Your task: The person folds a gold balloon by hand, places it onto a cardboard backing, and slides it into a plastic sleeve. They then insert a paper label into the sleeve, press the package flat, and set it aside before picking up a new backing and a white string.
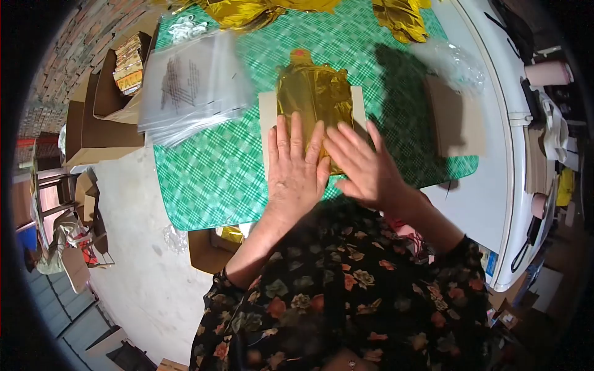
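A gold foil piece (315, 93) with a small red mark at its top tab lies on a pale card sheet (359, 111) on the green checked tablecloth (204, 185). My left hand (294, 167) rests on the foil's lower left part, palm down with fingers spread. Over the lower right part of the foil is my right hand (365, 164), its fingers stretched out and apart. Whether its palm presses on the foil cannot be made out. Neither hand grips anything.
Stacked clear plastic bags (195, 86) lie on the left of the table, beside white strings (187, 28). More gold foil (247, 12) is at the far edge. A cardboard piece (455, 117) and clear plastic (455, 62) lie right. Open cardboard boxes (105, 133) stand left.
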`<state>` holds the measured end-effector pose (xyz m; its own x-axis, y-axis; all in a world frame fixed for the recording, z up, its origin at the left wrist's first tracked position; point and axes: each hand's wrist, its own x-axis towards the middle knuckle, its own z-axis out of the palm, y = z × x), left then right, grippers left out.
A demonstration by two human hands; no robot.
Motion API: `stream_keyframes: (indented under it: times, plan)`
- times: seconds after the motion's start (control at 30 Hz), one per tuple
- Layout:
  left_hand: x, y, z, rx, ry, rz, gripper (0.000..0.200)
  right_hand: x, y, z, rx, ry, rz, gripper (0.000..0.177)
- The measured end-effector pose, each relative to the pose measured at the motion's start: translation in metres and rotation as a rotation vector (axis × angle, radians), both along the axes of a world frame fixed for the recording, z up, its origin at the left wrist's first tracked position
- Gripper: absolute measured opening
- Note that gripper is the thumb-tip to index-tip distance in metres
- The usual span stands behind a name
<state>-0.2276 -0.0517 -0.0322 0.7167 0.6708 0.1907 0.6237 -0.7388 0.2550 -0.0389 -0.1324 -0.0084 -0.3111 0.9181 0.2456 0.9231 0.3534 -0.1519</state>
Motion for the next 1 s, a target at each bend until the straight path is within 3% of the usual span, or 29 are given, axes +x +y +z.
stream_keyframes:
  times: [0.07, 0.1, 0.2, 0.5, 0.63, 0.73, 0.87, 1.0]
  plan:
    - [0.0, -0.001, 0.0, 0.005, -0.004, 0.008, 0.065, -0.01, -0.027, -0.009, -0.02, -0.04, -0.041, 0.073]
    - [0.0, -0.001, -0.002, 0.009, -0.01, 0.009, 0.066, -0.018, -0.036, -0.014, -0.018, -0.117, -0.083, 0.086]
    - [0.001, -0.001, -0.004, 0.021, -0.034, 0.01, 0.067, -0.028, -0.05, -0.013, -0.11, 0.066, -0.092, 0.073]
    - [0.0, 0.0, -0.007, 0.017, -0.053, 0.019, 0.068, -0.032, -0.046, -0.012, -0.2, 0.031, -0.185, 0.08]
    - [-0.002, 0.003, 0.014, 0.053, -0.009, 0.087, 0.068, -0.032, -0.044, -0.013, -0.189, 0.05, -0.194, 0.081]
    - [0.004, 0.015, 0.031, 0.045, -0.025, -0.046, 0.067, -0.031, -0.045, -0.011, -0.217, 0.024, -0.185, 0.081]
    - [0.008, 0.033, 0.013, -0.003, -0.043, -0.254, 0.064, -0.029, -0.045, -0.014, -0.235, 0.032, -0.169, 0.083]
    - [0.005, 0.04, 0.001, 0.013, -0.015, -0.238, 0.062, -0.03, -0.047, -0.019, -0.196, 0.084, -0.168, 0.086]
